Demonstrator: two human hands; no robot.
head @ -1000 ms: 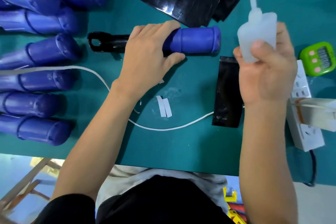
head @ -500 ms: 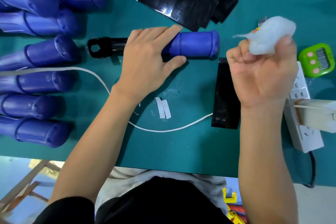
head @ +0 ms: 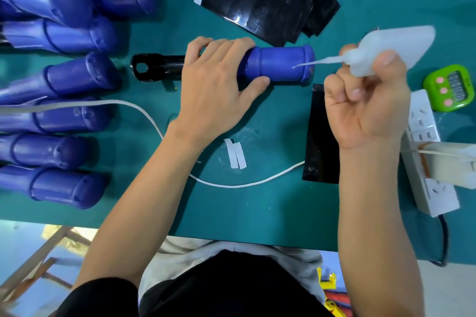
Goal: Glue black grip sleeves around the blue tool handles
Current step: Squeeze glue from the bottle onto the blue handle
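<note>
Glue bottle point(head: 394, 49) gripped in right hand point(head: 365, 110), nozzle tip at blue handle point(head: 280, 64); left hand point(head: 216, 90) grips handle; contents unclear.

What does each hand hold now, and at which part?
The left hand grips the blue handle at its end next to the black shaft. The right hand holds the glue bottle by its body, near the nozzle.

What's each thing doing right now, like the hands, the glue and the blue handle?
left hand, grips the blue handle
blue handle, lying on its side, bare
glue bottle, tipped, nozzle tip at the handle
right hand, holds the glue bottle
black sleeve, lying flat, unused
</note>
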